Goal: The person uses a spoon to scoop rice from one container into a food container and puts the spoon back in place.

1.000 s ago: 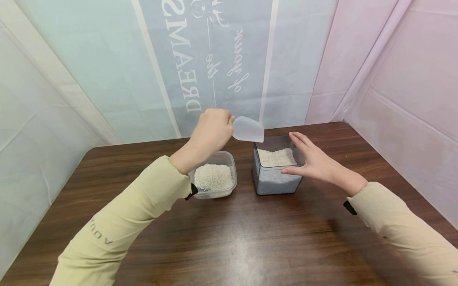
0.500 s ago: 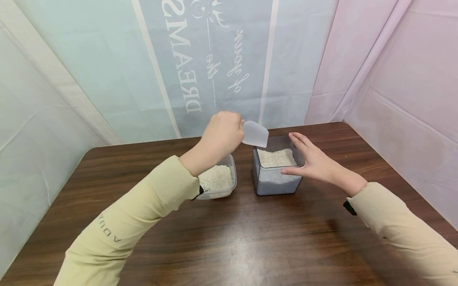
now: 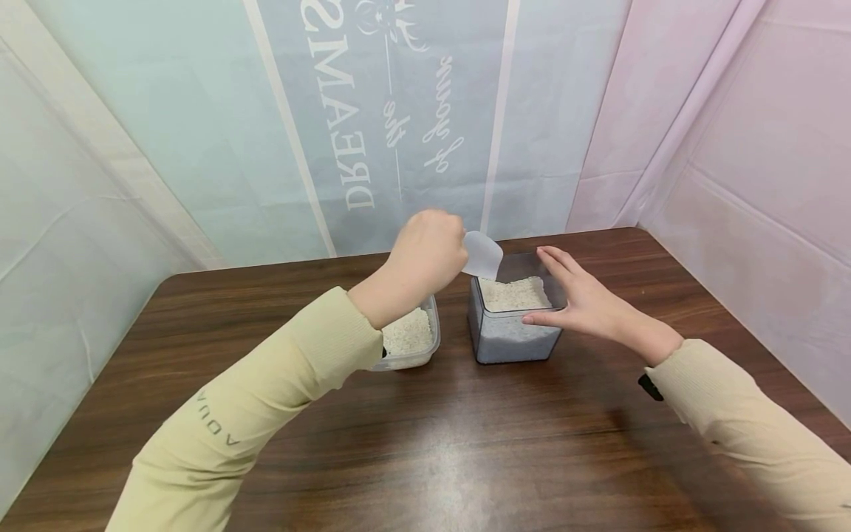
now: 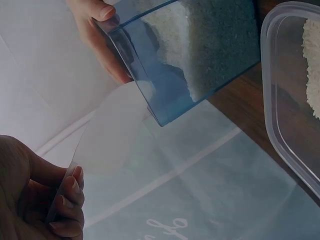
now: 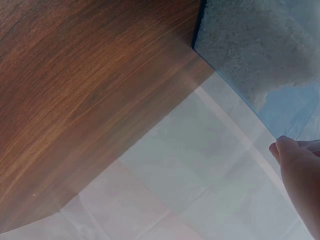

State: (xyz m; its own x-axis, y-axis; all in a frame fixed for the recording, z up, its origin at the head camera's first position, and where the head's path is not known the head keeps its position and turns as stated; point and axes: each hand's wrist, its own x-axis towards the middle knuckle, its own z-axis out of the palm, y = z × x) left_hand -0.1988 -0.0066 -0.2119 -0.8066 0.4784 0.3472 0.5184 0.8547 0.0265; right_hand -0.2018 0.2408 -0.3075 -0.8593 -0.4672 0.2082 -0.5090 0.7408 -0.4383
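My left hand grips the handle of a translucent white scoop, whose bowl tips down at the near-left corner of a square blue-tinted container partly filled with rice. In the left wrist view the scoop touches that container's top edge. My right hand rests with straight fingers against the container's right side, thumb on its front wall. A fingertip shows beside the container in the right wrist view.
A low clear tub of rice sits just left of the blue container, partly behind my left forearm. Both stand on a dark wooden table. Plastic sheeting walls close in the back and sides.
My left hand has carried the scoop right and down, from above the clear tub to the blue container's left rim. The right hand has stayed in place.
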